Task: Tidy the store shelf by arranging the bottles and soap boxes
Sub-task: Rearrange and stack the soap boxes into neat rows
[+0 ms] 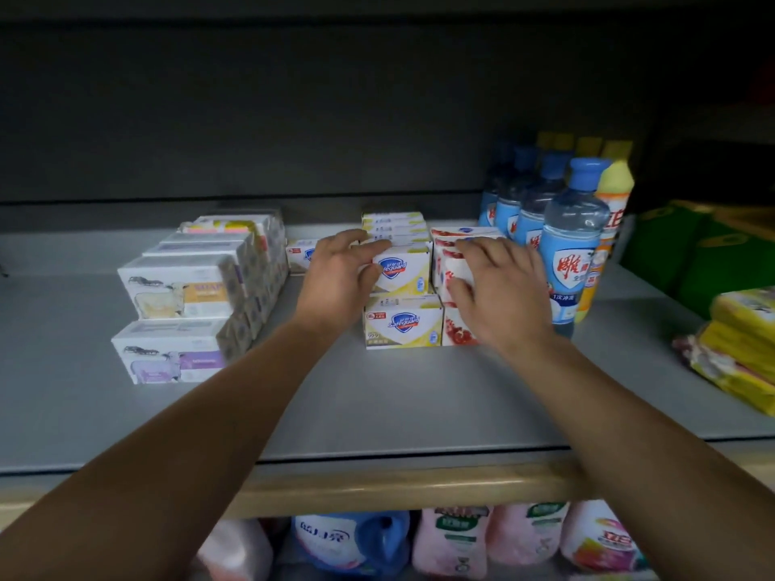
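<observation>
Mid-shelf: left hand fingers curl on top yellow soap box; right hand lies spread on red boxes. Light, stiff card; grip the sides.

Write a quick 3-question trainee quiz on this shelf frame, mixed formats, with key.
1. True or false: the left hand grips the upper yellow Safeguard box, which sits on another yellow Safeguard box.
2. Multiple choice: the right hand rests on
A. a blue-capped bottle
B. the red-and-white soap boxes
C. the yellow packs
3. Fill in: the goat-print soap boxes stand to the ____ of the Safeguard stack.

Key
1. True
2. B
3. left
</observation>
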The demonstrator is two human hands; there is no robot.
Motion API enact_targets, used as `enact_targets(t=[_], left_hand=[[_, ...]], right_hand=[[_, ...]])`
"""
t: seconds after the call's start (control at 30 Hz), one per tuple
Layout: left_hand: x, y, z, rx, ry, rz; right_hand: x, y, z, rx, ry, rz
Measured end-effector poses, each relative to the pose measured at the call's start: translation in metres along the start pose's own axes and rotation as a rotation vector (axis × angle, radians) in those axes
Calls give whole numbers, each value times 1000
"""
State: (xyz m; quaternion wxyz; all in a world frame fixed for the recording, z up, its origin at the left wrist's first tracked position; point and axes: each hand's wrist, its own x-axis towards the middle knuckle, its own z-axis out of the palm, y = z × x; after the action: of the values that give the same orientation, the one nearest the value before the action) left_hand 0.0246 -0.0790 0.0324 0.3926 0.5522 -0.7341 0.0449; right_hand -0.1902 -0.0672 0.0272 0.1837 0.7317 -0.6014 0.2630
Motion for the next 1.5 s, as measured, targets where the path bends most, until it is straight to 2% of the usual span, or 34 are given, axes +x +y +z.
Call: enact_targets(t=[0.23, 0.83, 0.93, 1.0, 1.07, 1.2, 1.5], left_hand=[[8, 3, 3, 31, -33, 57], [15, -1, 3, 25, -59, 39], [20, -8, -10, -66, -33, 67], [22, -24, -19, -136, 72, -23], [24, -46, -21, -110, 98, -168], [43, -76, 4, 16, -76, -332], [104, -119, 52, 345, -281, -322]], right_hand=[[1, -1, 2, -9, -5, 8], [5, -8, -7, -36, -51, 44], [11, -20, -9, -10, -20, -11], [18, -32, -7, -8, -31, -86], [25, -40, -3, -28, -60, -137], [29, -41, 4, -39, -71, -158], [30, -42, 12, 4, 13, -135]])
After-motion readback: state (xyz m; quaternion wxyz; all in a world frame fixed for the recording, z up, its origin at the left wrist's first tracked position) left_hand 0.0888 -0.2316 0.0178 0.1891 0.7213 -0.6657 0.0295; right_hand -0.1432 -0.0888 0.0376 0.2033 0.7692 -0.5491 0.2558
